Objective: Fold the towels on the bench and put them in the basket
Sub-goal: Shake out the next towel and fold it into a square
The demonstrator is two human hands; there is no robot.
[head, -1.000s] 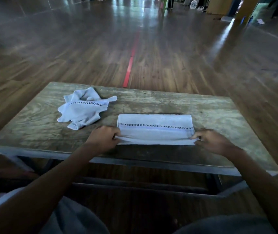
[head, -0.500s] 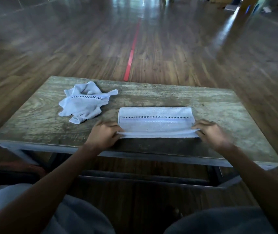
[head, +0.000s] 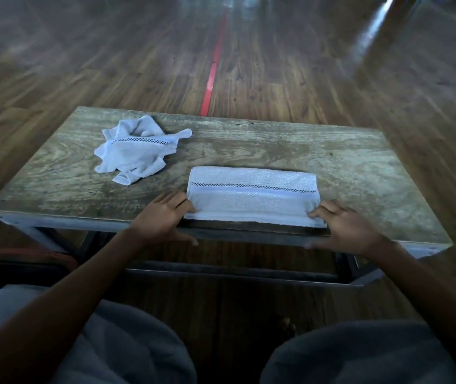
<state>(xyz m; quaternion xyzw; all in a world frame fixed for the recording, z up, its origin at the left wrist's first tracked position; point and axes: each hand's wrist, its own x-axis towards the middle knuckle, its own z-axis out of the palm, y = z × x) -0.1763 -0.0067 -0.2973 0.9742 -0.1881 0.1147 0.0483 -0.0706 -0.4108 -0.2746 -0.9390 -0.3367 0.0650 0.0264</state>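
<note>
Towels: two, white, both on the bench (head: 276, 145).

Far left: crumpled towel (head: 135, 152). Lies bunched in a heap on the back-left part of the bench top, dark checked stripe showing across it, one corner trailing out to the right. Touched by neither hand, well apart from the other towel.

Next, left hand (head: 163, 217): rests palm-down at the near bench edge, just beside the folded towel. Fingers (head: 182, 202) fairly straight, tips touching the towel's left end; thumb splayed along the bench edge, off the cloth. No pinch, nothing gripped.

Centre-right: folded towel (head: 253, 198). Lies flat as a long narrow band, parallel to the near bench edge and close to it, checked stripe running along its length, layered edges showing on the near side.

Then right hand (head: 346, 228): mirrors the left at the towel's near right corner. Fingertips (head: 316, 214) press on that corner; thumb spread wide, clear of the cloth. Slightly blurred. Nothing gripped.

Beyond the bench: wooden floor (head: 82, 65) with a red line (head: 213, 76).
</note>
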